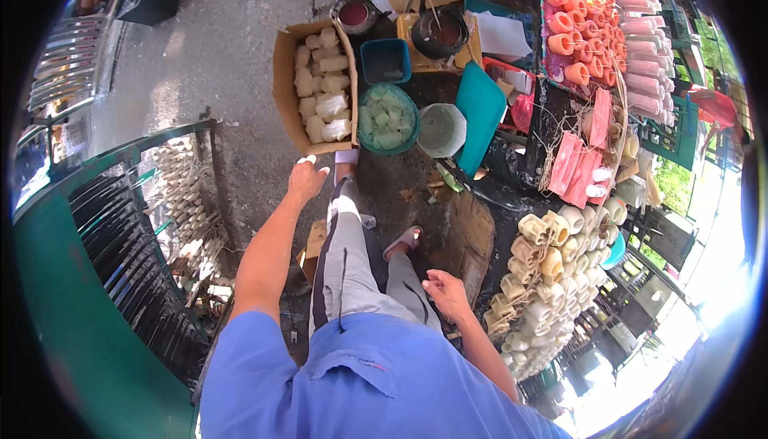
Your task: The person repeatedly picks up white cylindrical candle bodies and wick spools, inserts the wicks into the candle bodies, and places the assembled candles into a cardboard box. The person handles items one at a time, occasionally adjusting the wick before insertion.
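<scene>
My left hand (305,180) is just below the near edge of a cardboard box (283,91). Its thumb stands apart from the fingers, white shows at the tips, and I see nothing held. Several whitish, wax-like moulded pieces (331,105) fill the box. My right hand (448,295) hangs beside my right leg, fingers loosely bent and apart, apparently with nothing in them. To the right of the box sits a round teal basin (416,123) with pale translucent chunks (387,117) in it. A whitish bucket (442,130) stands beside that basin.
Farther off are a small teal tub (386,61) and two dark pots (438,33) (353,13). On the right, racks carry orange cups (576,19), pink bars (568,159) and cream moulded pieces (552,267). A green metal frame (88,279) curves along the left.
</scene>
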`<action>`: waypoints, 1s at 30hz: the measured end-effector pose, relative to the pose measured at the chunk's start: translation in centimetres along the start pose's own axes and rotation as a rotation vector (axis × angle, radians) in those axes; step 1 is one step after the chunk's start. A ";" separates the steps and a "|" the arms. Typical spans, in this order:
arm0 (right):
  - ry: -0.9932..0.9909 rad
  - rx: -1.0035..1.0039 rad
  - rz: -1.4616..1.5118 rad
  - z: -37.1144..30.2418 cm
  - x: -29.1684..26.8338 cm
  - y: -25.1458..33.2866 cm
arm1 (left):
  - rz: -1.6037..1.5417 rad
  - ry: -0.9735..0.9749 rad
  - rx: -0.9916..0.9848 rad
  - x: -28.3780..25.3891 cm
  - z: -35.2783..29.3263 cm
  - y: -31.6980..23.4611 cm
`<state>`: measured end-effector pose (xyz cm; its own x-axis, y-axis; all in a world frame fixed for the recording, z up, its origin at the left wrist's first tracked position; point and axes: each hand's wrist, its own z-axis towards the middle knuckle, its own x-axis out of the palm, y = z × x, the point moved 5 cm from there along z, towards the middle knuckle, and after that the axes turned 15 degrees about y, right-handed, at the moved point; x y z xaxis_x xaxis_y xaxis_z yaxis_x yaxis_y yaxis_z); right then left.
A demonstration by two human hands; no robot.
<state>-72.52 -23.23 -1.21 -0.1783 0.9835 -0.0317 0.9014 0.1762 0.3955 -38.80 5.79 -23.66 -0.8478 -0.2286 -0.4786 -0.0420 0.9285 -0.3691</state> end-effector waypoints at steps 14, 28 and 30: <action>-0.180 -0.070 -0.527 44.7 -5.3 8.5 | -0.463 0.144 0.169 10.9 3.8 -9.4; -0.349 0.007 -0.690 63.2 -6.4 7.5 | -0.631 0.236 0.042 18.8 7.7 -7.1; -0.328 0.028 -0.708 62.9 -6.8 8.0 | -0.629 0.171 0.120 18.0 8.6 -7.8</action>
<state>-39.25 -25.89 -55.56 -0.5927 0.5979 -0.5396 0.6271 0.7630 0.1567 -49.12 -8.11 -36.25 -0.7534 -0.6574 -0.0134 -0.5056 0.5922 -0.6274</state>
